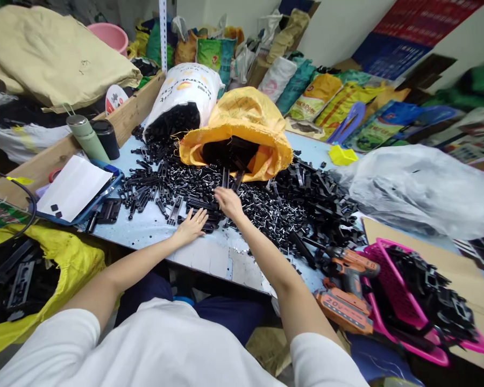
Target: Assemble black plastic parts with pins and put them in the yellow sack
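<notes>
A big heap of black plastic parts (274, 207) covers the pale blue table (210, 252). My left hand (191, 227) lies flat with fingers stretched out on the parts near the table's front. My right hand (227, 201) reaches into the pile just below the yellow sack (242, 126); its fingers curl over black pieces, and whether they grip one is hidden. The yellow sack lies on its side with its mouth open, spilling parts. A white sack (185, 91) beside it also spills black parts.
An orange cordless drill (344, 285) lies at the table's right front, next to a pink basket (395, 295) of black parts. A clipboard with white paper (70, 188), a green flask (86, 137) and a black cup (106, 138) stand at left. A clear plastic bag (423, 188) lies right.
</notes>
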Demonstrator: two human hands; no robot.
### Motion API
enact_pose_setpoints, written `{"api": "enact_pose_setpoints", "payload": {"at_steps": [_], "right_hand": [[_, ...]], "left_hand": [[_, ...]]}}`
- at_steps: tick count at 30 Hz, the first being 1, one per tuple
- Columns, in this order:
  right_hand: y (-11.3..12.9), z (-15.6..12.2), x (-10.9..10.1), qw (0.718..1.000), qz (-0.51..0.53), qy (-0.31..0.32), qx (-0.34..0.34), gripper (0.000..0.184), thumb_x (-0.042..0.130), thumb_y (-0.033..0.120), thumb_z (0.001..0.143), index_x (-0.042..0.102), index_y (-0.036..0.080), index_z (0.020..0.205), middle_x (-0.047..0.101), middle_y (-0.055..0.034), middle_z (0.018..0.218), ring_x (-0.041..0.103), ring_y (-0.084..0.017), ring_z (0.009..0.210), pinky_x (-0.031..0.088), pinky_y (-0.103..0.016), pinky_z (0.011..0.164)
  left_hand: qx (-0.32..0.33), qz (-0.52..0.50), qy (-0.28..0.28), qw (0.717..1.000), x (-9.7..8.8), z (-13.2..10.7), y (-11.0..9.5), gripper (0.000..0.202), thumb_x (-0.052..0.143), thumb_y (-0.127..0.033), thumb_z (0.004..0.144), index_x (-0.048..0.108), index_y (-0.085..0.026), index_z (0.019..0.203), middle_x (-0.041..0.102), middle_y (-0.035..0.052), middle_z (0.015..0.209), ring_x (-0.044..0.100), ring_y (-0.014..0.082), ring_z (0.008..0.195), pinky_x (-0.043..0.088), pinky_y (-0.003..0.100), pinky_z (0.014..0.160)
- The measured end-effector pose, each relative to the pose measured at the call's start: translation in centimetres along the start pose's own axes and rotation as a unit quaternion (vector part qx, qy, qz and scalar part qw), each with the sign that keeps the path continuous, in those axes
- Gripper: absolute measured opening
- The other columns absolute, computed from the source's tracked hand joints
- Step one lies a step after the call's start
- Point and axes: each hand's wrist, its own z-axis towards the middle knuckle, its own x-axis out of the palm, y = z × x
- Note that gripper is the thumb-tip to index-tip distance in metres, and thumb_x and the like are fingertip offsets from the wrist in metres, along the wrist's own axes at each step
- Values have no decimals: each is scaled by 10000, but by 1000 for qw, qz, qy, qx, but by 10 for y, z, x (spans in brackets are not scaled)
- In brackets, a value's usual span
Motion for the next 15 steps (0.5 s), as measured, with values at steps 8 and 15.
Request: {"api": "enact_pose_setpoints", "payload": {"at_steps": [8, 15], "right_hand": [[-49, 57, -33, 926, 10, -71, 371, 348, 499, 185, 844, 461, 43, 1159, 583, -189, 944, 519, -221, 896, 361, -354, 779], [-47, 58, -56, 918, 101, -97, 371, 281, 441, 132, 870, 445, 118, 1151, 409, -194, 1195, 396, -238, 1139, 309, -323, 854]], "left_hand": [[-68, -57, -60, 994, -17, 10, 17, 547, 391, -448, 914, 370, -143, 1368, 424, 158, 1393, 278, 280, 1348, 118, 548, 1091], [-479, -45, -80, 873, -43, 10, 131, 346, 401, -155, 857, 492, -46, 1173, 510, 224, 1185, 439, 312, 1106, 360, 418, 882]]}}
